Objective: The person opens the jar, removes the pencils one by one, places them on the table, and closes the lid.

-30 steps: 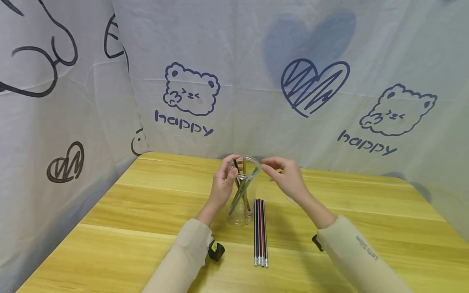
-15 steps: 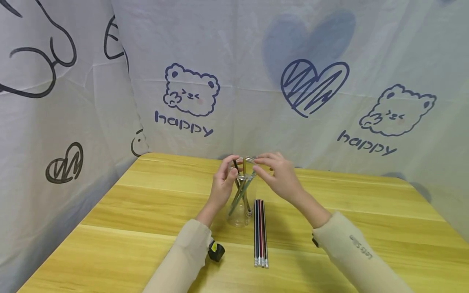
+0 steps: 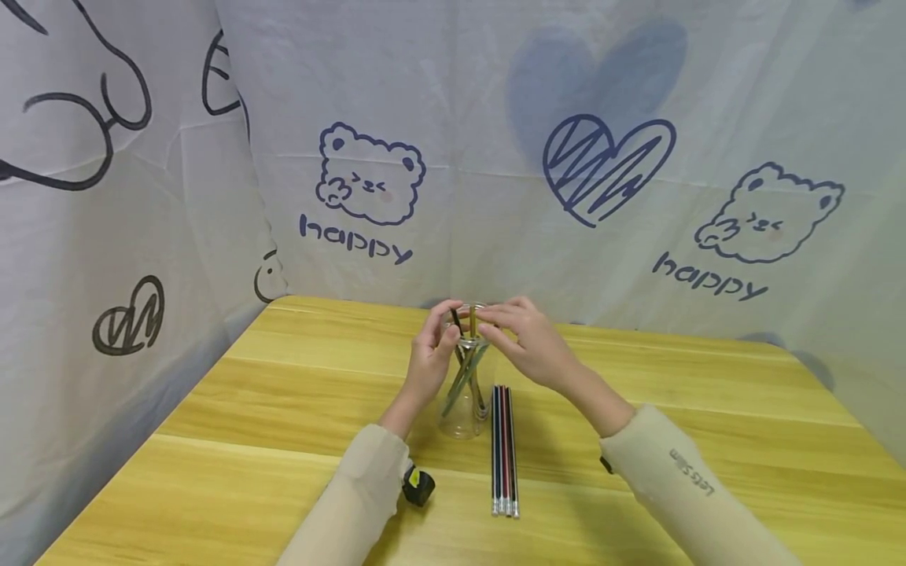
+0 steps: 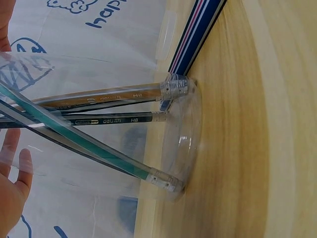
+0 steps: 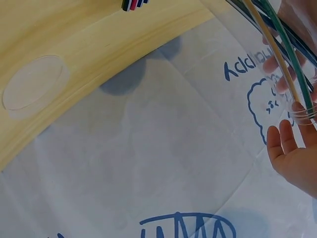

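A tall clear plastic jar [image 3: 458,424] stands upright on the wooden table, leaning pencils inside it. They include a green pencil [image 4: 99,142], a gold-brown pencil [image 4: 124,95] and a dark pencil [image 4: 111,119], eraser ends down. My left hand [image 3: 429,354] grips the jar from the left, just below its rim, thumb in front. From the right, my right hand [image 3: 534,346] reaches over the rim, with fingertips at the upper ends of the pencils in the mouth. I cannot tell whether those fingers pinch the green pencil.
Right of the jar lies a neat row of several pencils [image 3: 504,456], silver ends toward me. A clear round disc like a lid [image 5: 37,84] lies on the table [image 3: 233,440]. Behind, a printed white cloth [image 3: 488,236] hangs at the far edge.
My right hand has moved left from beside the jar to over its rim, fingers now at the pencil tops. The left hand keeps its grip; the row of pencils has not moved.
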The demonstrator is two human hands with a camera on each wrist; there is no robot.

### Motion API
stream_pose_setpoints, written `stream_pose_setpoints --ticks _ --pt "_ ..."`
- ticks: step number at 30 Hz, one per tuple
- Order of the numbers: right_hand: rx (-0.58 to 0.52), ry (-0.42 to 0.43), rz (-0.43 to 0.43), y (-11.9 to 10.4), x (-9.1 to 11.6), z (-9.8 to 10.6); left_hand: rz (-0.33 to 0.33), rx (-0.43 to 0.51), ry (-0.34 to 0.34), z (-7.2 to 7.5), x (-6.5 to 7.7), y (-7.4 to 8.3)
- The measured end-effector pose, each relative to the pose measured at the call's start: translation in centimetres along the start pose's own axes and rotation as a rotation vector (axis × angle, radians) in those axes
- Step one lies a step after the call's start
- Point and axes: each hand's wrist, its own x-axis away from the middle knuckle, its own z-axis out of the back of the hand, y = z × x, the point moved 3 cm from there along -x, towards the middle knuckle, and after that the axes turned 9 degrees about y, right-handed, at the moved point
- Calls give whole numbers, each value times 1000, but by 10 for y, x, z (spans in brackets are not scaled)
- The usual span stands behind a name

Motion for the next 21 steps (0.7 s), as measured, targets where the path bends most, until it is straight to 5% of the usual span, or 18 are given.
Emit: stream_pose_setpoints --ticks 4,21 --pt "8 -15 14 -1 -1 0 -5 -7 4 -1 0 8" --pt "133 -77 114 -4 -6 2 6 29 0 -1 -1 1"
